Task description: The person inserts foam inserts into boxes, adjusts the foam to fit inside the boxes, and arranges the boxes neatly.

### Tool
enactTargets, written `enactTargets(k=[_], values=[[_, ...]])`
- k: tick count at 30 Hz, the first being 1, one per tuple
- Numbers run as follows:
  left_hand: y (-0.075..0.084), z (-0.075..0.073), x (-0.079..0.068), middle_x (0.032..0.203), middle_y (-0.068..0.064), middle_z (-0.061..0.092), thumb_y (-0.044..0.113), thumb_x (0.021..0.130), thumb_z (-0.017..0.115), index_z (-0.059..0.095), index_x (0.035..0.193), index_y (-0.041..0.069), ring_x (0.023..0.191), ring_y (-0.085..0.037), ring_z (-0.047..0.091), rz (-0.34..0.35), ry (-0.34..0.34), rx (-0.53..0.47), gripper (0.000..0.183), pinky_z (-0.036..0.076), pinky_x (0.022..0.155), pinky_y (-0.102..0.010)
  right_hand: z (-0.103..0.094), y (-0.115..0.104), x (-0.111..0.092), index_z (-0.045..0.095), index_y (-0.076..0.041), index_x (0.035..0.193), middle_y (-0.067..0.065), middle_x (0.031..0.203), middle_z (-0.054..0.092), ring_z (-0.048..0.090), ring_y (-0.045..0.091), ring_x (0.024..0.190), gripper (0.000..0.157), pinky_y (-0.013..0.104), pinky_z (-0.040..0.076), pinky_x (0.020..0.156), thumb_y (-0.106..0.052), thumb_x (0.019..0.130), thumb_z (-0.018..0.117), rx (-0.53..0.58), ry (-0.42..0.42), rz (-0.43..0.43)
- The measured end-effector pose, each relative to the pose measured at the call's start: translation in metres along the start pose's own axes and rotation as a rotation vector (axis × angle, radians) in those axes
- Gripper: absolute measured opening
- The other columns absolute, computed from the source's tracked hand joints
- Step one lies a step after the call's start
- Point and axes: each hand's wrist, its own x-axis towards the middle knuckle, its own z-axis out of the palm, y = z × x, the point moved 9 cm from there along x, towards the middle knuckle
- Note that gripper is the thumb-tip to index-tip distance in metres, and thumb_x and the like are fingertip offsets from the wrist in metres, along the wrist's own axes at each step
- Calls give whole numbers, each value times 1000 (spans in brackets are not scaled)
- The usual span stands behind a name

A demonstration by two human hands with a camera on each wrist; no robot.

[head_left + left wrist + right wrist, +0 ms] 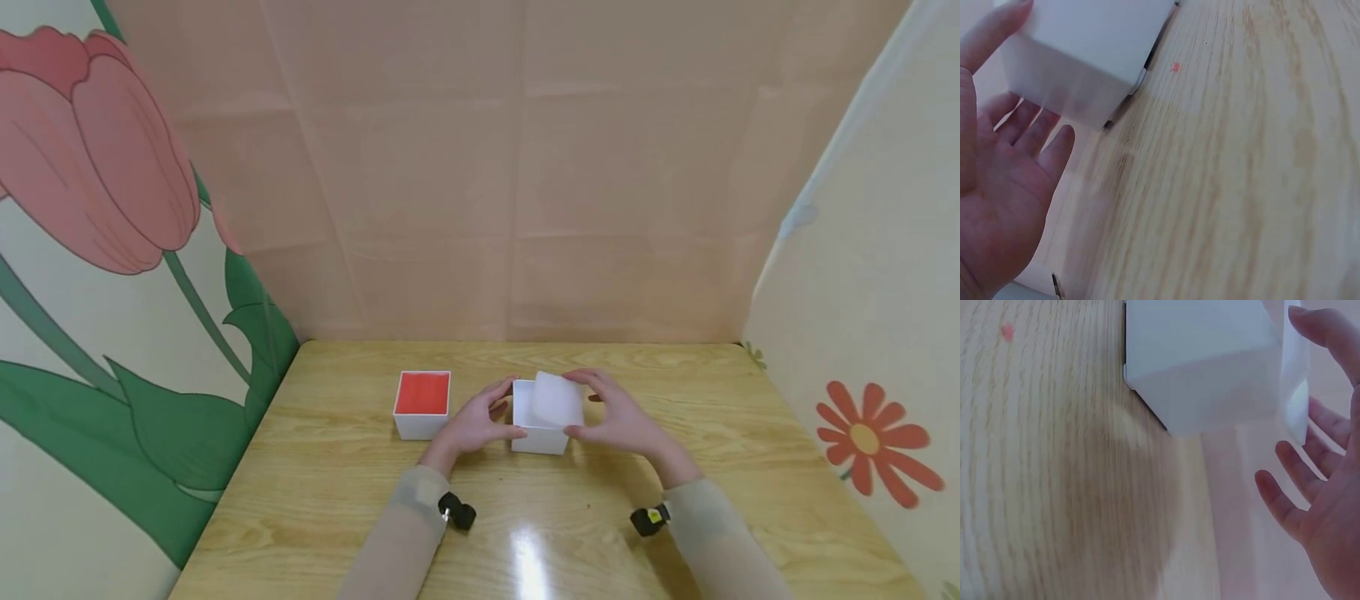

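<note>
A white square box stands on the wooden table, open at the top. My left hand grips its left side, thumb at the front corner and fingers toward the back. In the left wrist view the thumb lies against the box wall. My right hand pinches a thin white square panel between thumb and fingers. The panel overlaps the right part of the box's opening and sits tilted. In the right wrist view the panel runs along the box's rim, with the thumb on its edge.
A second white box with a red top stands left of my left hand. The wooden table meets a pinkish cloth backdrop behind. Flower-printed panels flank both sides.
</note>
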Motion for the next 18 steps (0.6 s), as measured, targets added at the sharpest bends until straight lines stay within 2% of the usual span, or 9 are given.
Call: enactTargets(k=[10, 18], values=[[0, -1, -2, 175, 5, 27, 31, 89, 91, 30, 171, 19, 156, -25, 36, 9, 5, -7, 103, 40, 121, -37, 6, -12, 9, 52, -8, 155, 13, 155, 52, 55, 39, 132, 90, 64, 56, 100, -32, 80, 97, 2, -50, -9], [2, -1, -2, 175, 3, 26, 30, 89, 91, 28, 171, 14, 156, -26, 35, 8, 4, 1, 104, 40, 122, -39, 6, -22, 12, 54, -7, 152, 14, 154, 54, 53, 40, 136, 89, 66, 56, 98, -31, 78, 97, -61, -52, -49]])
